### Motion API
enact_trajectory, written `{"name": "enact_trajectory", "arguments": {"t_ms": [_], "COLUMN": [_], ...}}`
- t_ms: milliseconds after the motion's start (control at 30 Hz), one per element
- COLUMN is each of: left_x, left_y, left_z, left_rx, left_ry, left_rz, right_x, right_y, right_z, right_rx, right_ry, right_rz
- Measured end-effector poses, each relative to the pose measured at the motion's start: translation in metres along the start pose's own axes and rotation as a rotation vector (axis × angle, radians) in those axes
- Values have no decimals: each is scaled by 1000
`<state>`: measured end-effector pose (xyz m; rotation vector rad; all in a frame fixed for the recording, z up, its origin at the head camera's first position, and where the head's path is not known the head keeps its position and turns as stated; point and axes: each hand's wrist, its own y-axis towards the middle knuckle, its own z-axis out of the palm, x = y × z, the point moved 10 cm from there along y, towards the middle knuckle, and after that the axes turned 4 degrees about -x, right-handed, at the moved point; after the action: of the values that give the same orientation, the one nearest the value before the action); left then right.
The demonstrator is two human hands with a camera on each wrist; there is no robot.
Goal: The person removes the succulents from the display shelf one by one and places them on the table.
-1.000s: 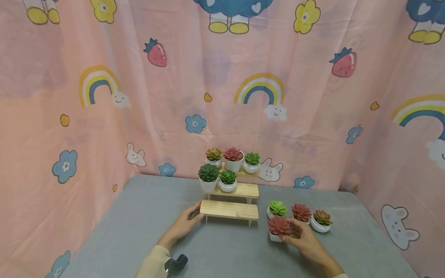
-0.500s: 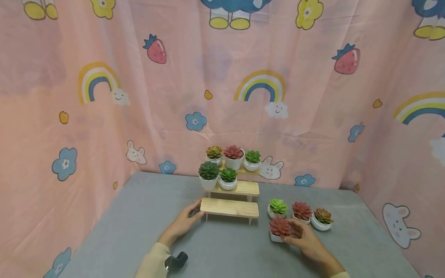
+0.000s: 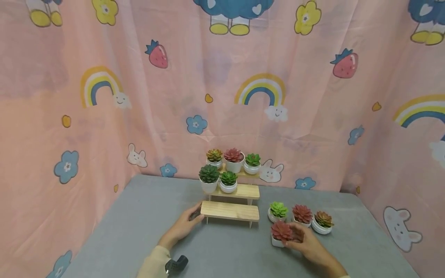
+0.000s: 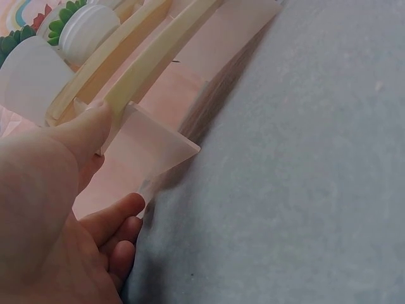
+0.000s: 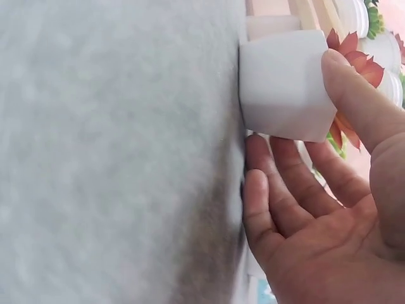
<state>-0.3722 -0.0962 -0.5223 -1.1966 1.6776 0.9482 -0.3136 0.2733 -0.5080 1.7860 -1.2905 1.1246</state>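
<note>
The white square pot with a red succulent (image 3: 281, 230) stands on the table, and my right hand (image 3: 311, 247) holds it from the right. In the right wrist view the thumb of my right hand (image 5: 329, 215) lies at the rim of the white pot (image 5: 285, 85), with the fingers curled at its other side. My left hand (image 3: 182, 226) grips the left end of the lowest wooden shelf (image 3: 229, 210). The left wrist view has the thumb of my left hand (image 4: 50, 190) on the end of the shelf board (image 4: 152, 63), other fingers beside its pale leg (image 4: 152, 139).
Green (image 3: 279, 209), red (image 3: 301, 214) and brown-orange (image 3: 323, 220) potted succulents stand right of the shelves. The middle shelf (image 3: 248, 190) bears two potted plants at its left; three more stand on the top shelf (image 3: 250, 175). A patterned pink curtain (image 3: 222, 131) hangs behind the grey table (image 3: 139, 216).
The red succulent's pot and my right hand have shifted very slightly right and toward the front. My left hand keeps its place at the shelf end.
</note>
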Motion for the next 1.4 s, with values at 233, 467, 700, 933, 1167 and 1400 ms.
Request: {"name": "enact_trajectory", "arguments": {"t_ms": [233, 467, 700, 933, 1167, 1400], "left_x": [-4, -4, -1, -7, -4, -1], "left_y": [-4, -2, -7, -1, 0, 0], "left_z": [-2, 1, 1, 2, 1, 2], "left_rx": [-21, -13, -10, -13, -16, -18], "left_ry": [-16, -1, 14, -1, 8, 31], "left_rz": [-9, 5, 8, 1, -1, -1], "right_x": [12, 53, 88, 120, 134, 137], "right_y": [-6, -17, -6, 8, 20, 41], "right_z": [-2, -25, -31, -32, -21, 2], "right_rx": [24, -60, -157, -207, -166, -76], "right_ry": [-79, -136, -176, -222, -209, -155], "right_rz": [33, -11, -72, -175, -235, -244]}}
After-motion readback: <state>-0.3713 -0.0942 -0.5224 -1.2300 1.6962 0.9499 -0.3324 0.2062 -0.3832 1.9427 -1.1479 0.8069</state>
